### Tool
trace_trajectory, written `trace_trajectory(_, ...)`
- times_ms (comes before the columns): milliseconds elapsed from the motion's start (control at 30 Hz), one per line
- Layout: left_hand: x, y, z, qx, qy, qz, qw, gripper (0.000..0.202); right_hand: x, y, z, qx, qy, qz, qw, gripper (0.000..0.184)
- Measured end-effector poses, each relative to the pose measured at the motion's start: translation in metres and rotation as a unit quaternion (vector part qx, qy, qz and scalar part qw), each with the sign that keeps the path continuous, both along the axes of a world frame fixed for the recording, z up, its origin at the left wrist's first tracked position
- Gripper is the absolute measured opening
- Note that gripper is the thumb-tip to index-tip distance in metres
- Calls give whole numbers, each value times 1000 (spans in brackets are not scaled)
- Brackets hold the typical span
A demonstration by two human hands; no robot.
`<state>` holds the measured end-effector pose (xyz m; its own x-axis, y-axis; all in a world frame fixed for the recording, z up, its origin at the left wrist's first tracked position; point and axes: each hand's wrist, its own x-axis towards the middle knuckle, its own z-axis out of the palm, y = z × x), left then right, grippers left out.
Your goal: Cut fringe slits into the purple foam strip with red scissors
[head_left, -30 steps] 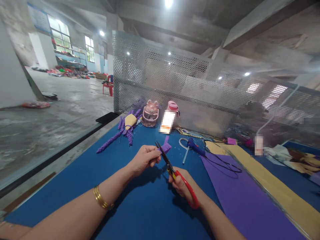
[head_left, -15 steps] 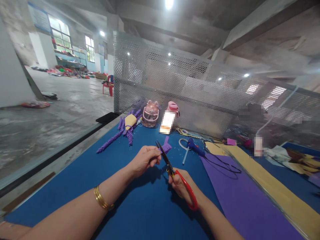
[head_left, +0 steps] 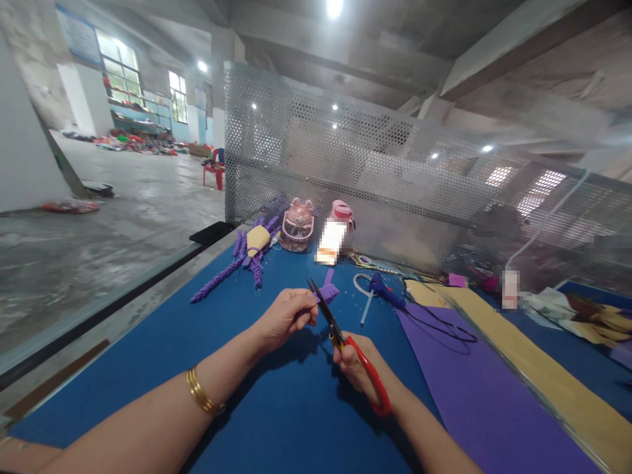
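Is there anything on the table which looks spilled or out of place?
Pale specks lie scattered on the blue table between the scissors and the glue gun; they look like untidy scraps. Otherwise, nothing stands out.

Red-handled scissors (head_left: 337,331), purple strip (head_left: 330,291), blue table (head_left: 296,415)

Grey concrete ceiling (head_left: 395,39) with a bright lamp (head_left: 334,8) at 12 o'clock; below it, a perforated metal screen (head_left: 345,151) runs towards 3 o'clock. Paned windows (head_left: 118,62) and a red chair (head_left: 214,174) stand at 10 o'clock, worn grey floor (head_left: 143,230) at 9 o'clock, blue tabletop (head_left: 281,421) at 6 o'clock
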<state>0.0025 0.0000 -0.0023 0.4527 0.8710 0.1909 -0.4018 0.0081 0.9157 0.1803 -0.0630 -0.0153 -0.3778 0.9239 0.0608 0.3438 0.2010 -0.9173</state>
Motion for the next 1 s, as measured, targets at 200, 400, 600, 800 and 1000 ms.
trace_trajectory(200, 0, 1, -1, -21, -2, -13, 1000, 24, 0, 0, 0, 6, -11, 1, 1000, 62)
trace_trajectory(400, 0, 1, -1, -29, -8, -17, 999, 24, 0, 1, -2, 11, -13, -10, 1000, 61)
trace_trajectory(600, -1, 2, -2, -18, -13, -22, 1000, 25, 1, 1, -3, -5, 13, 0, 1000, 60)
trace_trajectory(800, -3, 3, -2, 32, 32, 6, 999, 22, 6, 4, -8, -52, 92, 47, 993, 58)
trace_trajectory(1000, -5, 4, 0, 65, 65, 29, 995, 22, 6, 6, -9, -73, 138, 91, 984, 63)
